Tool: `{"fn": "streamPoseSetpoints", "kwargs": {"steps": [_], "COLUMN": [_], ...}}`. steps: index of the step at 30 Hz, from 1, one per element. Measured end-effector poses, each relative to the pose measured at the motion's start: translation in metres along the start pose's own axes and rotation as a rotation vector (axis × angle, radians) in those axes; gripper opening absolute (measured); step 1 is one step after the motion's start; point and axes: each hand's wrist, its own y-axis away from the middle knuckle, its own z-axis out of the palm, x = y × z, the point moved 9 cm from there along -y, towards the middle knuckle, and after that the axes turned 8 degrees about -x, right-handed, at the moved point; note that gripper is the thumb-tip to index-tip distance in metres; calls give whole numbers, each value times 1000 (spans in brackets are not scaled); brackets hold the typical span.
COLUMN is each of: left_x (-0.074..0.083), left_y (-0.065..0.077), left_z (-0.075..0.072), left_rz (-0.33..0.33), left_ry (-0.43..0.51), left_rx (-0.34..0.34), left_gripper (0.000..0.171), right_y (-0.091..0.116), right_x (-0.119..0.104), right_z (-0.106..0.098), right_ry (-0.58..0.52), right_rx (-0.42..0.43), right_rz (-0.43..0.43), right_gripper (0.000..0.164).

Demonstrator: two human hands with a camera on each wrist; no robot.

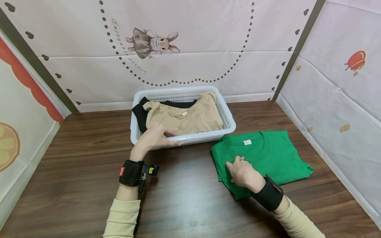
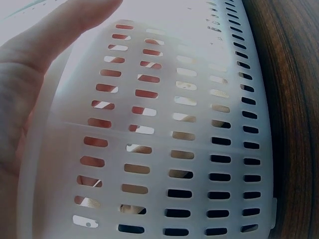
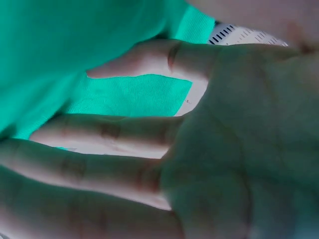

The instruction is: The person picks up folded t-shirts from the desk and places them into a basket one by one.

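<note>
Left hand (image 1: 156,137) grips near rim of white basket (image 1: 205,134), thumb outside; beige shirt (image 1: 184,120) lies inside (black cloth (image 1: 140,115) partly under it). My right hand (image 1: 244,172), fingers mostly straight, touches green shirt (image 1: 278,157), which lies on table (image 1: 178,198) just right of basket.

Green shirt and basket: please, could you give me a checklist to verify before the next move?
1. Left hand holds the basket by its near rim: ok.
2. Basket stands upright on the table: ok.
3. Right hand touches the green shirt: ok.
4. Right hand has a firm grip: not ok; its fingers look straight.
5. Black cloth stays inside the rim: not ok; it laps over the left end.
6. Green shirt is free of the basket's corner: cannot tell.
</note>
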Motion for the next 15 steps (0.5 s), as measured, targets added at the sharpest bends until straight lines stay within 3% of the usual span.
{"fn": "streamPoseSetpoints", "kwargs": {"steps": [10, 13, 15], "left_x": [-3, 0, 8], "left_y": [0, 1, 1], "left_z": [0, 1, 0], "left_rz": [-26, -41, -16], "left_ry": [43, 17, -41], "left_rx": [-17, -28, -25], "left_gripper": [38, 43, 46], "right_y": [5, 6, 7], "right_x": [-14, -9, 2], "right_z": [0, -1, -5], "right_ry": [56, -23, -114], "right_rx": [25, -3, -39], "right_rz": [-37, -71, -102], "right_gripper": [40, 49, 55]}}
